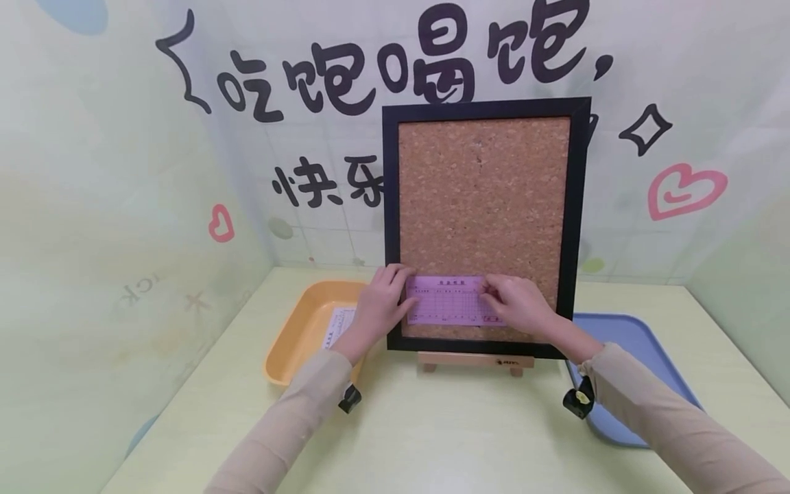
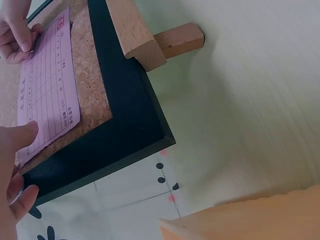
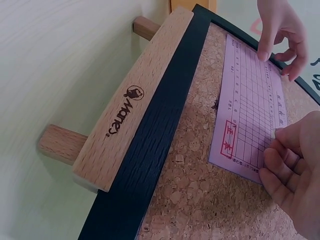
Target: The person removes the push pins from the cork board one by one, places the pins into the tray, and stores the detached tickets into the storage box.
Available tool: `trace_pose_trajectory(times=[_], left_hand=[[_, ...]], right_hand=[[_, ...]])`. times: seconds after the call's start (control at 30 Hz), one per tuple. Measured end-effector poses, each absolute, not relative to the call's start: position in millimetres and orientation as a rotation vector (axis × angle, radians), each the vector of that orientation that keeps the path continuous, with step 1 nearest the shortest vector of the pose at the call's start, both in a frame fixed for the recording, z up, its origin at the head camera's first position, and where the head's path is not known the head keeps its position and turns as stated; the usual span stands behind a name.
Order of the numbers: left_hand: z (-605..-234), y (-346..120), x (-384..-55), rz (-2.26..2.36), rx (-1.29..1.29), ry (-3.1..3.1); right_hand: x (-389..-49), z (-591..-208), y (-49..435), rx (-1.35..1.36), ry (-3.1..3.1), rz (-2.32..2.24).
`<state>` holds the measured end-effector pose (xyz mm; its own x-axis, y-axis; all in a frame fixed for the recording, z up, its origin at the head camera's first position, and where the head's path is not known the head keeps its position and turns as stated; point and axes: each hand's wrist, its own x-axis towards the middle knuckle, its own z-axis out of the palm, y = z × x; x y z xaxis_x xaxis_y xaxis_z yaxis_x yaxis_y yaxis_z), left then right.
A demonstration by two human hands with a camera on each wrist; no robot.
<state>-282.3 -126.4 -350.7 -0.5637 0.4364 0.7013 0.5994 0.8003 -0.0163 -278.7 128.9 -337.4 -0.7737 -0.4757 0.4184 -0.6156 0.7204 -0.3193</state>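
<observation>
A framed corkboard with a black frame leans on a small wooden easel. Low on the cork lies a purple printed form, lengthwise, with a red stamped box near one corner. My left hand is at the form's left end, the thumb pressing on the paper and the fingers along the frame's left side. Toward the form's right end, my right hand pinches a small pin against the paper between thumb and fingertips. Most of the pin is hidden by those fingers.
An orange tray with a white printed paper in it stands left of the board. To the right is a blue tray, partly behind my right forearm. A wall with printed lettering rises close behind the board.
</observation>
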Motion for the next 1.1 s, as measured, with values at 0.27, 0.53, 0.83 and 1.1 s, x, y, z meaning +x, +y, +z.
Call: trace_pose_trajectory(times=[0.27,0.53,0.83,1.1], left_hand=[[-346.9,-125.5,-287.0,-0.294,-0.777,-2.262],[-345.8,-127.0,-289.1,-0.305,-0.779,-2.276],[-348.4,-126.4,-290.1,-0.377,-0.739,-2.282],[-341.9,-123.2,-286.9,-0.47,-0.698,-2.352]], right_hand=[[-278.2,-337.0,129.3,0.863,-2.616,0.638],[-277.3,-336.4,128.5,0.854,-2.616,0.639],[-277.4,-336.4,128.4,0.857,-2.617,0.641],[-276.8,-336.1,128.8,0.854,-2.62,0.642]])
